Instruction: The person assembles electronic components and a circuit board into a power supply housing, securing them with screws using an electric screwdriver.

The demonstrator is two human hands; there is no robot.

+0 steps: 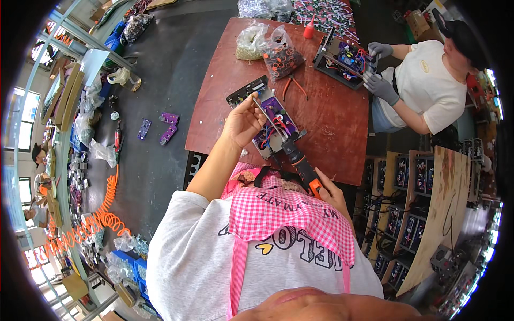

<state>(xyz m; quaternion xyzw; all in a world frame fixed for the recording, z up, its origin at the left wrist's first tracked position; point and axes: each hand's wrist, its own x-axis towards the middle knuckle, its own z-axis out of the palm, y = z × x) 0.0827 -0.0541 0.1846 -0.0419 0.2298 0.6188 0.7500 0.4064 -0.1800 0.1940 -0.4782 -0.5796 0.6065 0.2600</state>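
Note:
In front of me an electronic unit (276, 115), an open metal chassis with purple circuit boards and red wires, lies slantwise on the red-brown table (214, 115). My left hand (244, 120) is over its left edge, thumb and fingertips pinched together against the metal; whether something small sits between them is hidden. My right hand (333, 193) grips a black and orange power screwdriver (304, 168). The driver's front end points at the lower right end of the unit, near the wires. Orange-handled pliers (294, 86) lie just beyond the unit.
Bags of small parts (282, 56) and a red bottle (309, 28) stand at the table's far side. At right, a co-worker's gloved hands (381, 88) hold another unit (342, 59). A shelf rack (409, 208) holds several units. Purple boards (168, 127) lie on a dark surface at left.

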